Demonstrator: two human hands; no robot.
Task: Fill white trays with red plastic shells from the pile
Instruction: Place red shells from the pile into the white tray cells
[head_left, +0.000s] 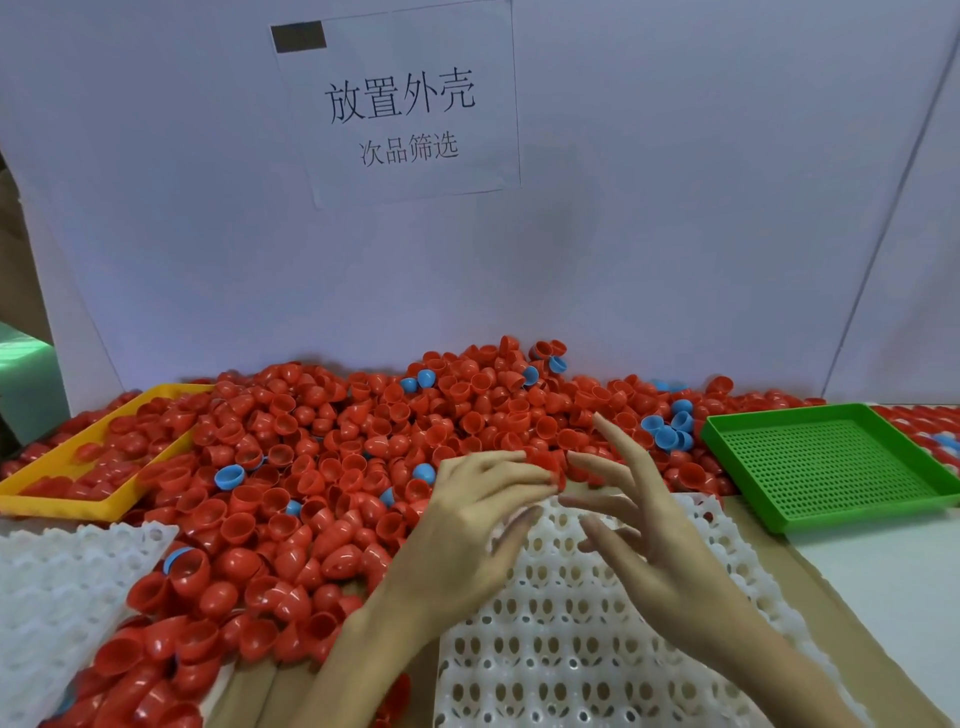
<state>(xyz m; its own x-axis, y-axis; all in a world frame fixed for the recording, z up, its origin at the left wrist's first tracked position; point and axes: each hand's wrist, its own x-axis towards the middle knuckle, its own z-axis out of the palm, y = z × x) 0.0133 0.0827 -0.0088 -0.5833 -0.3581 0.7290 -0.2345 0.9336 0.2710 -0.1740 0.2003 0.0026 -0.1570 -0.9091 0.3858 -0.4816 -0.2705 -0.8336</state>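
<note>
A big pile of red plastic shells (332, 447) covers the table from the left to the back right, with a few blue shells (229, 476) mixed in. A white tray (571, 649) with empty round pockets lies in front of me. Both hands hover over its far edge, at the rim of the pile. My left hand (478, 525) has its fingertips pinched around a red shell (545, 464). My right hand (639, 525) is spread, fingers apart, its fingertips close to that same shell.
A second white tray (57, 597) lies at the near left. A yellow tray (67, 504) holding red shells sits at the left, and a green perforated tray (831, 462) at the right. A white board with a paper sign (400, 104) closes off the back.
</note>
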